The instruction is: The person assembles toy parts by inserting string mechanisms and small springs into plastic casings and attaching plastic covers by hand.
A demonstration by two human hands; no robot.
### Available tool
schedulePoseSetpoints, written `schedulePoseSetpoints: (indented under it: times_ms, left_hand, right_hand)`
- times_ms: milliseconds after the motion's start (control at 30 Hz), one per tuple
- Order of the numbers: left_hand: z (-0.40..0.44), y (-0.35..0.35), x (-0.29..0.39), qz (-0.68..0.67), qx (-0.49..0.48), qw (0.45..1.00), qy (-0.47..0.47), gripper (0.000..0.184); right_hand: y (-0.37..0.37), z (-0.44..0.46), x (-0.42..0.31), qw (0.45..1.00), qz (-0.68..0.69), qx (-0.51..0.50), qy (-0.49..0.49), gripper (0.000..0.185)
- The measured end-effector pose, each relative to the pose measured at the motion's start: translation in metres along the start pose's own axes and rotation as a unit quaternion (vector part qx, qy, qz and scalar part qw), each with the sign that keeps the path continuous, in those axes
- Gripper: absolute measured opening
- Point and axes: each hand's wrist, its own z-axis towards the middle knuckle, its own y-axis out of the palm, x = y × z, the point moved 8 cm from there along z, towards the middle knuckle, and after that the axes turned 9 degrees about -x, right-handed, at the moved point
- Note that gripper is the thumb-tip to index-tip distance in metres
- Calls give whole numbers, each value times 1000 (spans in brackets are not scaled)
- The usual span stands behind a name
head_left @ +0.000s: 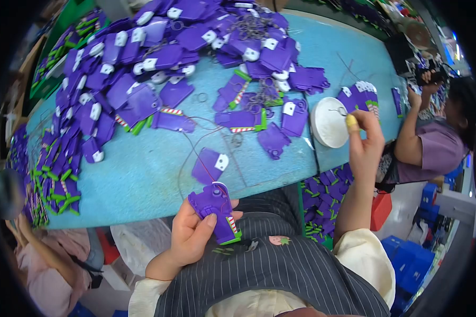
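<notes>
My left hand [193, 232] grips a purple plastic part [217, 208] with a white top, a red-and-white striped strip and a green end, in front of my apron. A thin reddish cord runs from it up onto the table. At the right, my right hand [366, 140] pinches a small dark wire ring [341, 111] between thumb and index finger, over the edge of a round white dish [329, 124]. Yellow covers a fingertip of this hand. A loose purple piece with a white tip [210, 165] lies just beyond my left hand.
A large heap of purple parts [143, 47] covers the blue table's [143, 185] far left. Wire rings [259, 92] lie tangled among parts at the centre. One person [428, 127] sits at the right, another [47, 259] at the lower left. A bin of parts [325, 201] stands below the table edge.
</notes>
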Motion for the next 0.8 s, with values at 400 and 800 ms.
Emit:
schedulePoseSetpoints:
  times_ms: [400, 800]
  left_hand:
    - [15, 9, 3, 12, 17, 1000, -14, 37]
    - [15, 35, 13, -5, -8, 999, 44, 36]
  right_hand:
    - [16, 0, 13, 995, -92, -36, -12, 8]
    - [71, -57, -103, 819, 519, -246, -25, 11]
